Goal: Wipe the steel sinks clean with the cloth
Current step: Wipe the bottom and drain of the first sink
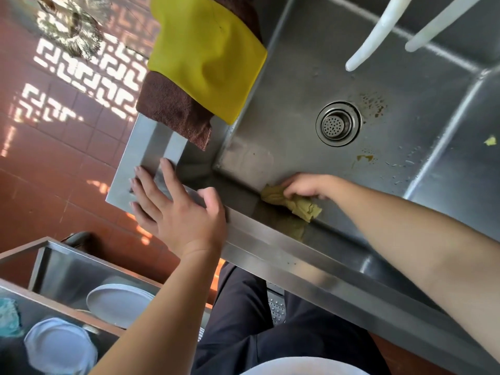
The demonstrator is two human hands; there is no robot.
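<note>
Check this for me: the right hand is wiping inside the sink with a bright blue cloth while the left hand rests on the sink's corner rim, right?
Not quite. The head view shows the cloth is olive-yellow, not bright blue. The rest holds: the right hand wipes inside the sink while the left hand rests on its corner rim.

One steel sink [284, 85] with one drain strainer [338, 123], two hands, three cloths (yellow, brown, olive), two white spouts at upper right, and two plate stacks at lower left.

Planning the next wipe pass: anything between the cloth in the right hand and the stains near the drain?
Nothing visible. The right hand holds the cloth at the sink's near wall; bare steel runs up to the stains by the drain.
</note>
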